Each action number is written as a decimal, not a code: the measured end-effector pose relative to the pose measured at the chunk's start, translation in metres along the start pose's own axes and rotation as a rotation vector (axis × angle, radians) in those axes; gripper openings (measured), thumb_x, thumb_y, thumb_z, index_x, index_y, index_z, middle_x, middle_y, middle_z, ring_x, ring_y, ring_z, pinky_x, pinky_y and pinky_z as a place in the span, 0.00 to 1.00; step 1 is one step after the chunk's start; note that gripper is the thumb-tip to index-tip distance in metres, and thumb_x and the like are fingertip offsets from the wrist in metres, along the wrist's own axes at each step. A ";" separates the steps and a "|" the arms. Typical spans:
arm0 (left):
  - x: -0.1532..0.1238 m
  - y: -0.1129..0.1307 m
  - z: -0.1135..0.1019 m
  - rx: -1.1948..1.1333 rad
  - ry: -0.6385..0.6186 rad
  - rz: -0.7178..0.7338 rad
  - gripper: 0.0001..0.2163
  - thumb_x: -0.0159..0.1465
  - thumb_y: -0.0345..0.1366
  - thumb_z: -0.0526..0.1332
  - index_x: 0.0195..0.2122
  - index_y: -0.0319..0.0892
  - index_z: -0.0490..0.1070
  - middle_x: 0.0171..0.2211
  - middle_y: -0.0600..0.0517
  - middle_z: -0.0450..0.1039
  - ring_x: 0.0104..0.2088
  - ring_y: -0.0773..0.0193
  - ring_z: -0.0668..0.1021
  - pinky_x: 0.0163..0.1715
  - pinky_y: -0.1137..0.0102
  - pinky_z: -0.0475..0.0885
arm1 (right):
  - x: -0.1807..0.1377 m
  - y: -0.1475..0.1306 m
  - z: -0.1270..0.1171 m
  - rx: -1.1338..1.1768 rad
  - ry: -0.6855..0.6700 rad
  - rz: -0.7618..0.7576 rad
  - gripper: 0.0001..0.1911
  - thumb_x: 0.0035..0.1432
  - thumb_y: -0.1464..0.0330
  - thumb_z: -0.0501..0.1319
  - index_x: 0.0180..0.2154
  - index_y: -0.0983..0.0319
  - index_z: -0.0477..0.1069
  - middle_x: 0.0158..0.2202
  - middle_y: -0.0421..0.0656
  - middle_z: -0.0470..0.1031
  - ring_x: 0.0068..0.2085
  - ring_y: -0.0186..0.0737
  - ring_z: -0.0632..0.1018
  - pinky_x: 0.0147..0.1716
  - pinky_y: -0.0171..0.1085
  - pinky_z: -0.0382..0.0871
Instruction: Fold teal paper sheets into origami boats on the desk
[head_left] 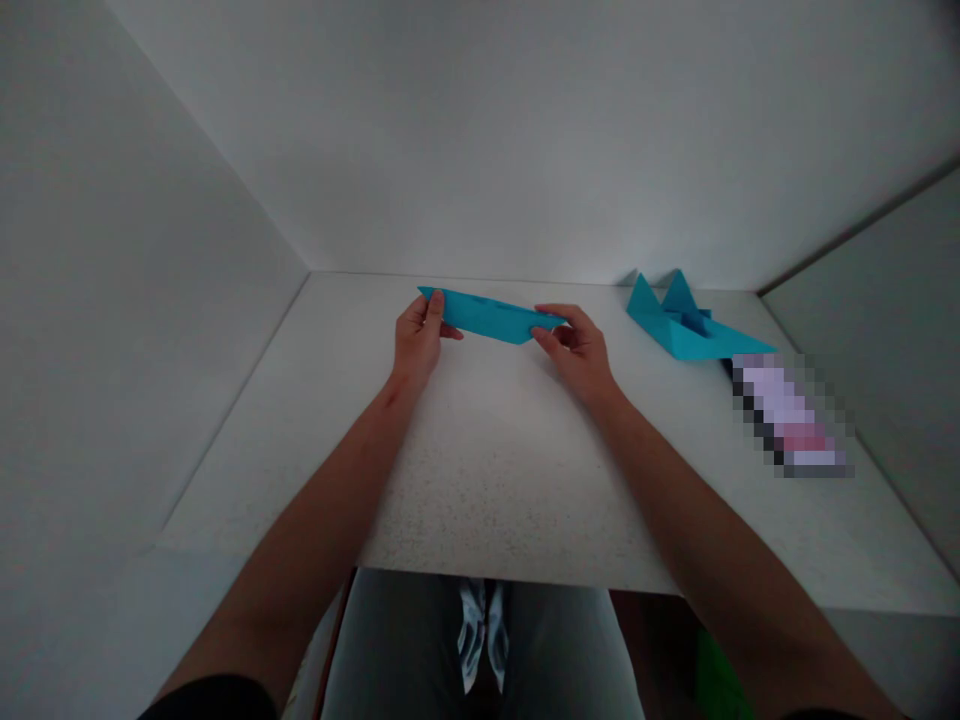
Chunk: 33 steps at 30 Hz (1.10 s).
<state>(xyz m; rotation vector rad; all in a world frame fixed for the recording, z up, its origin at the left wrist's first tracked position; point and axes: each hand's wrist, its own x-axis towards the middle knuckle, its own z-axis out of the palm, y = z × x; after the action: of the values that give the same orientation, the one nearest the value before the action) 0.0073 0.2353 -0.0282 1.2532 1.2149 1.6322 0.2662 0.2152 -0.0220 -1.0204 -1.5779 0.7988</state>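
Observation:
A folded blue paper [487, 317], long and narrow with pointed ends, is held up between my two hands over the white table. My left hand [421, 332] pinches its left end, thumb on the near face. At its right end my right hand [576, 345] grips the paper between thumb and fingers. The fingertips behind the paper are partly hidden. To the right of my right hand, apart from it, a blue folded paper boat [679, 325] with two upright peaks sits near the back wall.
A blurred-out phone-like object [787, 415] lies at the right, its far end close to the paper boat. White walls border the table [495, 480] at the back and left, and a panel stands on the right. My legs are below the table's front edge.

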 end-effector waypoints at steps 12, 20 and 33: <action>0.002 0.000 0.001 -0.055 -0.011 -0.017 0.32 0.65 0.73 0.60 0.35 0.44 0.73 0.30 0.49 0.77 0.27 0.63 0.81 0.26 0.70 0.76 | -0.003 -0.007 -0.001 -0.150 -0.219 -0.140 0.15 0.68 0.52 0.67 0.40 0.56 0.82 0.37 0.44 0.82 0.32 0.38 0.75 0.31 0.38 0.70; 0.002 0.001 0.000 -0.026 0.052 0.004 0.29 0.70 0.69 0.59 0.33 0.44 0.74 0.30 0.50 0.76 0.22 0.68 0.75 0.22 0.71 0.71 | -0.008 -0.006 -0.007 -0.221 -0.137 -0.107 0.21 0.67 0.46 0.67 0.41 0.56 0.80 0.35 0.43 0.81 0.29 0.38 0.75 0.31 0.39 0.72; -0.010 0.011 0.005 -0.004 -0.038 0.075 0.27 0.74 0.62 0.59 0.32 0.42 0.79 0.27 0.51 0.75 0.21 0.69 0.72 0.22 0.72 0.66 | -0.084 -0.027 -0.170 -0.993 0.264 0.017 0.26 0.68 0.43 0.63 0.44 0.58 0.79 0.42 0.51 0.79 0.36 0.48 0.78 0.39 0.48 0.75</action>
<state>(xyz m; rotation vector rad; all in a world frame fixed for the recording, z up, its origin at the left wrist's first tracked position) 0.0149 0.2237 -0.0196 1.3354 1.1542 1.6558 0.4338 0.1267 0.0076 -1.7411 -1.7308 -0.1883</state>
